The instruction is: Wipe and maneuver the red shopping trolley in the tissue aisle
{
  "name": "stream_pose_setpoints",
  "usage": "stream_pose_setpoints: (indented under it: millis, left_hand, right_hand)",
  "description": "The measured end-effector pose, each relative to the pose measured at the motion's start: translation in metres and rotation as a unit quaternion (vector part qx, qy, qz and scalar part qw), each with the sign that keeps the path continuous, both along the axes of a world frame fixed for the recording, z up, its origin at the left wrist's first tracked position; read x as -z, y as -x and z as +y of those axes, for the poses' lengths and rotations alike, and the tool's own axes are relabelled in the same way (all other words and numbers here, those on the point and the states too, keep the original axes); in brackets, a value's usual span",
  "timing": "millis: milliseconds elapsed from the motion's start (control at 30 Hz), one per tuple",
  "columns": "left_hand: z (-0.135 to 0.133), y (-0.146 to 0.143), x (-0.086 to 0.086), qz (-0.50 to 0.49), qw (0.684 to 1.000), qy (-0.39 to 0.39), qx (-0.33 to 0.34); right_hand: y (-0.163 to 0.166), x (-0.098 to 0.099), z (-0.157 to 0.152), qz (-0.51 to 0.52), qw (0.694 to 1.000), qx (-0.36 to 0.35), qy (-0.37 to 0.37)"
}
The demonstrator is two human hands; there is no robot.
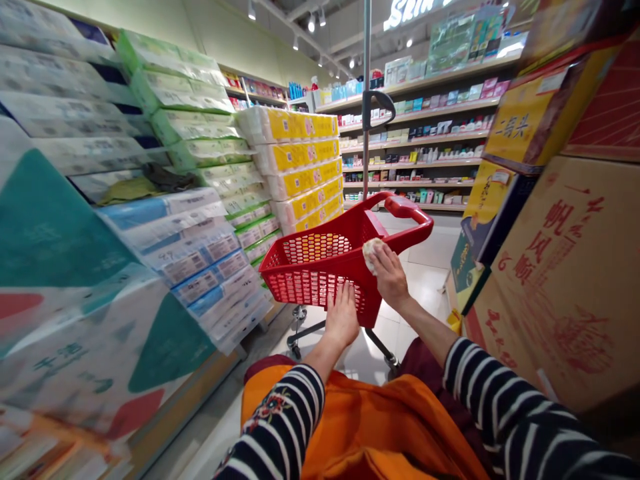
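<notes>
Orange apron (385,420) and striped sleeves (280,417) fill the foreground as a shopper-side worker's left hand (343,316) rests, fingers outstretched, against the latticed side of a red shopping cart (369,297). Just beyond, the right hand (391,275) grips a wadded pale cloth (372,256) against the cart's rim, below its handle (407,212). Yellow-and-white tissue packs (305,160) stand stacked behind, before stocked shelves (433,141).

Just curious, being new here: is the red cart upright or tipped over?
Upright: the cart stands with its wheels down on the floor and its handle up top.
</notes>
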State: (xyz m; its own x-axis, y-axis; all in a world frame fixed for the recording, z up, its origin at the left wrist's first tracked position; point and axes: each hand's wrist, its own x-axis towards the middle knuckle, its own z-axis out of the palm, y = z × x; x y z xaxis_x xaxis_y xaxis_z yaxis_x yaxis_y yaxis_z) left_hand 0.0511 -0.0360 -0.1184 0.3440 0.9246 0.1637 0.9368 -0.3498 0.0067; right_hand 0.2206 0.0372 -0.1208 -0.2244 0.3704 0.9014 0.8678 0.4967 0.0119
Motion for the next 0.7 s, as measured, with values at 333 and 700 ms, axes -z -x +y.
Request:
stream_pose_setpoints:
  millis: [333,700]
  left_hand:
    - [-0.001,0.009,0.01,0.003,1.0,-0.009,0.005]
    - [0.011,0.033,0.0,0.048,0.996,-0.043,-0.056]
  right_hand:
    - [0.03,0.06,-0.001,-0.096,0.985,-0.022,0.141]
    - [0.055,0.012,0.016,-0.089,0.993,-0.052,0.064]
